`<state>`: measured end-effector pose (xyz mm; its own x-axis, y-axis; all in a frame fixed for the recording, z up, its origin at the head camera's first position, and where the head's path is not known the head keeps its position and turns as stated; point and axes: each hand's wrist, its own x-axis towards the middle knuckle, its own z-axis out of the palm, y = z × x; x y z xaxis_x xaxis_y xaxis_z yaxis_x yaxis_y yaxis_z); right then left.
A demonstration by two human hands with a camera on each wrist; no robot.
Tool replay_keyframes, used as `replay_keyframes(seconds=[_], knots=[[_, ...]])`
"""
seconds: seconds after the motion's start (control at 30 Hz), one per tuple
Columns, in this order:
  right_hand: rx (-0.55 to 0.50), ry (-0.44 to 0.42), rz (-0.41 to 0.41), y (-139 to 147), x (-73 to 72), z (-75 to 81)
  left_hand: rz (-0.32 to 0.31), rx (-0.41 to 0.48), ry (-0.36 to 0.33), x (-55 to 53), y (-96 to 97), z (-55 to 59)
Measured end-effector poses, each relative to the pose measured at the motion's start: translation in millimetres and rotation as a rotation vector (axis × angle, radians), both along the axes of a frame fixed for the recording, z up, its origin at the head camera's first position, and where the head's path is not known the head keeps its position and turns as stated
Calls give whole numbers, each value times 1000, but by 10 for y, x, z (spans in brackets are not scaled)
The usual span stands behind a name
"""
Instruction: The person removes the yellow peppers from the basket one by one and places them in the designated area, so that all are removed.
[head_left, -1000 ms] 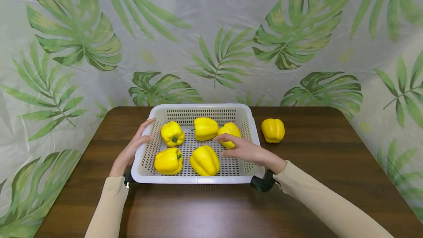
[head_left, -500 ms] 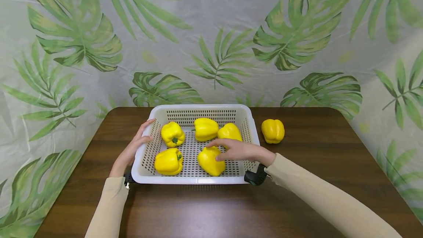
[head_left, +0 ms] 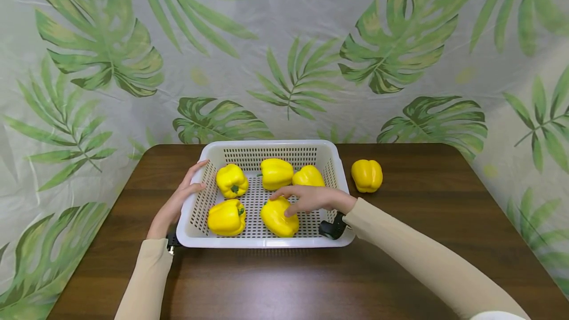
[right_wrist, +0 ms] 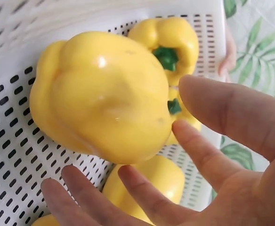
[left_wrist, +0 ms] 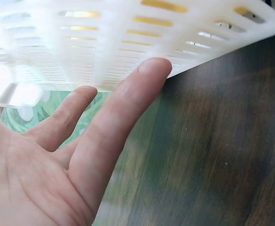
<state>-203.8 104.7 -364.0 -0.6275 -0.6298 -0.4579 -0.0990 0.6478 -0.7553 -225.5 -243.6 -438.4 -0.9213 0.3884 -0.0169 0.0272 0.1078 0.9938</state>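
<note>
A white perforated plastic basket (head_left: 266, 242) stands on the table with several yellow bell peppers in it. My left hand (head_left: 173, 206) rests against the basket's left side. In the left wrist view its fingers (left_wrist: 114, 113) are straight along the outer wall. My right hand (head_left: 311, 198) is over the front middle pepper (head_left: 279, 219), thumb and forefinger at its upper right. Its fingers (right_wrist: 194, 146) look spread and relaxed in the right wrist view, beside that large pepper (right_wrist: 100, 99); whether every fingertip touches cannot be seen.
Two peppers lie at the basket's left, a back one (head_left: 232, 180) and a front one (head_left: 226, 217). Two more, one at back middle (head_left: 276, 173) and one at back right (head_left: 308, 176), lie behind my right hand. Another pepper (head_left: 367, 176) is on the brown table (head_left: 413, 196), right of the basket.
My right hand has moved left and slightly down from the back right pepper to the front middle one. That pepper has turned and shifted slightly right. My left hand has stayed put.
</note>
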Motion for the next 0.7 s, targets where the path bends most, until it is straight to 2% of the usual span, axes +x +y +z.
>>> replay_keyframes(seconds=[0.23, 0.7], knots=[[-5, -39, -5, -30, -47, -23, 3, 3, -1, 6, 4, -3], [-67, -86, -17, -102, -104, -180, 3, 6, -8, 6, 8, -2]])
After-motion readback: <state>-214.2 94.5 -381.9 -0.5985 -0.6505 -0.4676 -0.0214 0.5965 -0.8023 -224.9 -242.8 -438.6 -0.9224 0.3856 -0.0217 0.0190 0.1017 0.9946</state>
